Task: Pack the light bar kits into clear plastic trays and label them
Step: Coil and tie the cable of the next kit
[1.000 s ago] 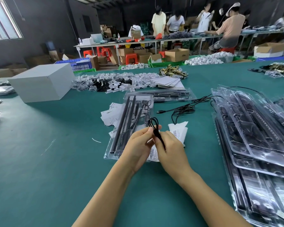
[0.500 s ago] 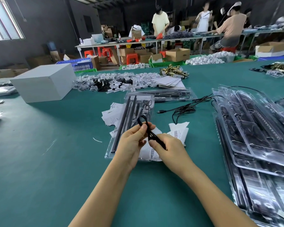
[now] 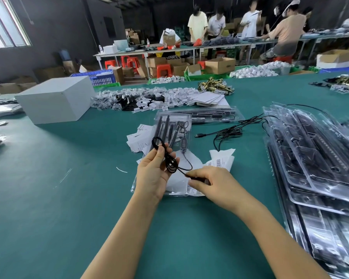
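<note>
My left hand holds a coiled black cable against its palm and fingers, thumb over the loops. My right hand pinches the loose end of that cable, which runs out to the right of the coil. Both hands hover over a clear plastic tray that holds black light bars and a small controller. White barcode labels lie by the tray's right side, and more label slips lie at its left.
A tall stack of clear trays fills the right side of the green table. A loose black USB cable lies behind the labels. A second filled tray, a grey box and heaps of small parts sit farther back. People work at distant tables.
The hands have drawn apart. My left hand now keeps the coil alone, while my right hand has pulled the cable's end out to the right and lower.
</note>
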Available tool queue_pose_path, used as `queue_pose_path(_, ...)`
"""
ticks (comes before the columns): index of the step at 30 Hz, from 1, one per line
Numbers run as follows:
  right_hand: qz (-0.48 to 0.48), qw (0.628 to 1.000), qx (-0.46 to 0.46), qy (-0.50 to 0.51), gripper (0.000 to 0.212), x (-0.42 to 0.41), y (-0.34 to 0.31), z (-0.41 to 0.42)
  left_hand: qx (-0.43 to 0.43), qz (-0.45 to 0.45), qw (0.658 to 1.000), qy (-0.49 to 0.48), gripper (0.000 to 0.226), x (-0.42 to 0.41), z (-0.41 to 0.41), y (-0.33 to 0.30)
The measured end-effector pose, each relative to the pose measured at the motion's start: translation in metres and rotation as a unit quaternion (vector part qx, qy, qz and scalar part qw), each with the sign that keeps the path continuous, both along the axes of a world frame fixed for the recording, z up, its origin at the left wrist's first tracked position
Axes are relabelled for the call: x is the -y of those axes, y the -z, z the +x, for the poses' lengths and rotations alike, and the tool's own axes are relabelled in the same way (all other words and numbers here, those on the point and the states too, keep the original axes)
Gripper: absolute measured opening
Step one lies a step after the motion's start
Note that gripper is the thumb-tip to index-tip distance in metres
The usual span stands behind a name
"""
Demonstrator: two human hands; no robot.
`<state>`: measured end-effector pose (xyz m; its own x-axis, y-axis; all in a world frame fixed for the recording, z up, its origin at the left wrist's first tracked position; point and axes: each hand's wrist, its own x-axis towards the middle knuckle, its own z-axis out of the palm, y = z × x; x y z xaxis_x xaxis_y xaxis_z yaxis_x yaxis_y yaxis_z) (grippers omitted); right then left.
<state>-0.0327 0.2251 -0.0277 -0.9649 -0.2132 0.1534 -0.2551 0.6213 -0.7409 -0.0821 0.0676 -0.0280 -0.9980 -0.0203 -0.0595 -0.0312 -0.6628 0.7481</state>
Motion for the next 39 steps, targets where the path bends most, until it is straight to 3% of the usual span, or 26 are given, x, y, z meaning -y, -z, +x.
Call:
queue_pose_path(2, 0.029, 0.999, 0.009, -0.021, 0.031, -0.003, -0.005, 0.002, 0.001, -0.017, 1.0, -0.004, 0.015, -0.002, 0.002, -0.001)
queue_pose_path(6, -0.009, 0.999, 0.029, -0.027, 0.023, -0.015, -0.016, 0.005, -0.022, -0.088, 0.996, 0.011, 0.016, -0.004, 0.005, -0.001)
queue_pose_path(9, -0.076, 0.996, 0.035, -0.022, 0.012, -0.02, -0.023, 0.007, -0.047, -0.172, 0.984, 0.019, 0.019, -0.006, 0.008, 0.001)
queue_pose_path(15, -0.209, 0.976, 0.063, -0.019, 0.013, -0.013, -0.022, 0.007, -0.069, -0.265, 0.961, 0.04, 0.017, -0.013, 0.013, 0.005)
queue_pose_path(20, -0.356, 0.932, 0.059, 0.036, 0.02, -0.009, -0.013, 0.002, -0.079, -0.284, 0.954, 0.054, 0.023, -0.02, 0.018, 0.003)
queue_pose_path(25, -0.467, 0.877, 0.112, 0.031, 0.019, -0.009, -0.004, -0.003, -0.066, -0.285, 0.953, 0.077, 0.022, -0.023, 0.024, 0.001)
queue_pose_path(31, -0.487, 0.865, 0.101, 0.064, 0.018, -0.006, 0.0, -0.006, -0.029, -0.283, 0.957, 0.057, 0.007, -0.024, 0.023, 0.001)
queue_pose_path(39, -0.531, 0.833, 0.089, 0.131, 0.028, -0.004, 0.004, -0.008, -0.056, -0.335, 0.935, 0.102, 0.018, -0.025, 0.027, -0.002)
